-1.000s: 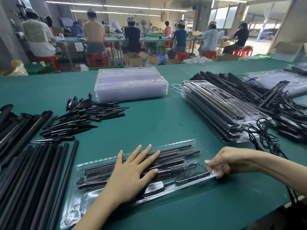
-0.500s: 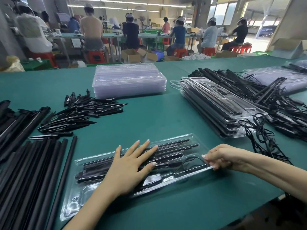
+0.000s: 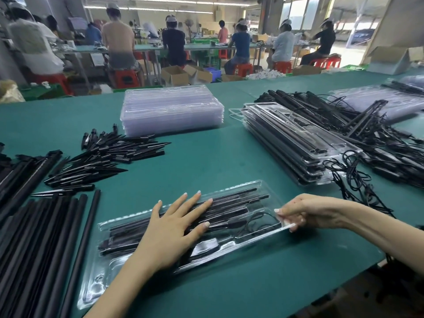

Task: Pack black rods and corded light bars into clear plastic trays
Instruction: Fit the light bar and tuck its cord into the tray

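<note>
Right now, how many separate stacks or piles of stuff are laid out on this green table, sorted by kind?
Stacks of empty clear trays: 1
Stacks of packed trays: 1
Piles of black spikes: 1
Piles of black rods: 1
Heaps of corded light bars: 1
Trays under the hands: 1
Total: 6

Bench (image 3: pixel 206 161) plain teal green. Tray (image 3: pixel 261 187) under my hands clear, glossy, black parts inside. Rods (image 3: pixel 46 237) at my left matte black. Spike pieces (image 3: pixel 110 154) black. Empty tray stack (image 3: pixel 172 109) clear with a faint lilac tint. Corded bars (image 3: pixel 367 143) black. Stools (image 3: pixel 125 78) behind red.
</note>
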{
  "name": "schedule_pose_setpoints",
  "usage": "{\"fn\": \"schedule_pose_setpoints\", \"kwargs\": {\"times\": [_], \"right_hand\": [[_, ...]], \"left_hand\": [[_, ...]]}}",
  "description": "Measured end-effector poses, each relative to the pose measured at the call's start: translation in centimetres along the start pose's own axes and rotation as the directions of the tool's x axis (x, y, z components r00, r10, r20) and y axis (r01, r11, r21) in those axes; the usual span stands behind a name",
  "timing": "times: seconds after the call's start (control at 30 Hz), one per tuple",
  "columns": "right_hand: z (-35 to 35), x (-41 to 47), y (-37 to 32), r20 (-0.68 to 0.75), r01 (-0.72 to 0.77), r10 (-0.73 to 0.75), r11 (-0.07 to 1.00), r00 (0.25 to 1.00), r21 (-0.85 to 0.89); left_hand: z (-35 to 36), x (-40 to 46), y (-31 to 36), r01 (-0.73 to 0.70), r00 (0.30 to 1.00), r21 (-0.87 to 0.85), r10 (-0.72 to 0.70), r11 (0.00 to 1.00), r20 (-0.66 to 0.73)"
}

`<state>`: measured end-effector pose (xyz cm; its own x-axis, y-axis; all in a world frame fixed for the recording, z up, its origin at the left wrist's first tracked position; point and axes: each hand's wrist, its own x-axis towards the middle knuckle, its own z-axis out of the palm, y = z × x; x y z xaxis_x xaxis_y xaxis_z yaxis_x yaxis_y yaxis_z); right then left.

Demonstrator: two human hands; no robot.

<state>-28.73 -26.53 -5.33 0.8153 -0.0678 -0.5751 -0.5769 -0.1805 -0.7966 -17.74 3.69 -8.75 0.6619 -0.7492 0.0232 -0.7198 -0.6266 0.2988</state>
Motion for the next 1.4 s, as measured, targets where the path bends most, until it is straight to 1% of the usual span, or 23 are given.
{"fn": "schedule_pose_setpoints", "kwargs": {"times": [0.1,0.17,0.2,0.3,0.33,0.43,0.53,0.67,0.77,0.83,0.93,0.97,1.0,1.07,1.13,1.2,1.27,1.33,1.4], "right_hand": [[-0.2,0.3,0.0,-0.042,-0.079,0.085,0.989,0.995,0.128],[-0.1,0.3,0.0,-0.067,-0.084,0.095,0.985,0.993,0.148],[-0.1,0.3,0.0,-0.064,-0.074,0.083,0.99,0.994,0.122],[0.0,0.1,0.0,-0.028,-0.002,0.001,0.998,1.0,-0.056],[0.0,0.0,0.0,-0.012,0.025,-0.026,0.996,1.0,-0.087],[-0.4,-0.4,0.2,0.032,0.066,-0.065,0.997,0.997,-0.048],[-0.3,-0.9,0.4,0.025,0.053,-0.053,0.999,0.998,-0.002],[0.4,-1.2,0.6,-0.013,0.052,-0.053,0.998,0.999,-0.029],[0.7,-1.5,0.5,-0.011,0.081,-0.081,0.995,0.997,-0.05],[1.1,-1.5,0.7,-0.043,0.105,-0.111,0.986,0.993,-0.127],[1.7,-1.0,1.4,-0.18,0.138,-0.194,0.949,0.964,-0.282],[1.8,-0.9,1.4,-0.212,0.139,-0.208,0.944,0.955,-0.3],[1.7,-0.9,1.3,-0.215,0.128,-0.199,0.944,0.956,-0.305],[1.4,-1.2,0.7,-0.121,0.07,-0.106,0.962,0.987,-0.265],[1.0,-1.5,0.5,-0.028,0.031,-0.036,0.988,0.999,-0.155],[0.9,-1.5,0.7,-0.035,0.025,-0.027,0.998,0.999,-0.054],[1.0,-1.5,0.7,-0.026,0.012,-0.012,1.0,1.0,0.004],[0.9,-1.6,0.4,0.018,-0.011,0.01,0.999,1.0,0.034],[0.8,-1.7,0.2,0.032,-0.018,0.018,1.0,0.999,0.022]], "left_hand": [[-0.1,0.0,-0.1,0.002,1.0,0.003,-0.002,1.0,0.005],[0.0,0.0,-0.1,-0.001,1.0,0.002,0.001,1.0,0.0],[0.0,0.0,-0.1,-0.003,1.0,0.0,0.003,1.0,-0.002],[0.1,-0.1,-0.1,-0.01,1.0,0.011,0.01,1.0,-0.007],[0.1,-0.1,-0.1,-0.012,1.0,0.014,0.012,1.0,-0.007],[-0.1,-0.3,0.1,-0.016,1.0,-0.005,0.016,1.0,-0.011],[-0.3,-0.4,0.2,-0.017,1.0,-0.007,0.017,1.0,-0.012],[-0.3,-0.5,0.3,-0.019,1.0,0.004,0.019,1.0,-0.004],[-0.3,-0.6,0.3,-0.019,1.0,-0.006,0.019,1.0,-0.005],[-0.3,-0.6,0.3,-0.018,1.0,-0.009,0.018,1.0,-0.003],[-0.2,-0.6,0.3,-0.015,1.0,0.01,0.015,1.0,-0.001],[-0.2,-0.6,0.3,-0.016,1.0,0.014,0.016,1.0,-0.001],[-0.2,-0.6,0.3,-0.018,1.0,0.016,0.018,1.0,0.002],[-0.2,-0.6,0.2,-0.025,1.0,0.009,0.025,1.0,0.011],[-0.3,-0.7,0.2,-0.028,0.999,-0.01,0.028,1.0,0.019],[-0.5,-0.7,0.2,-0.023,0.999,-0.027,0.024,0.999,0.023],[-0.6,-0.7,0.3,-0.015,0.999,-0.034,0.017,0.999,0.034],[-0.7,-0.6,0.2,-0.015,0.999,-0.049,0.017,0.999,0.048],[-0.8,-0.6,0.2,-0.014,0.998,-0.07,0.018,0.997,0.06]]}}
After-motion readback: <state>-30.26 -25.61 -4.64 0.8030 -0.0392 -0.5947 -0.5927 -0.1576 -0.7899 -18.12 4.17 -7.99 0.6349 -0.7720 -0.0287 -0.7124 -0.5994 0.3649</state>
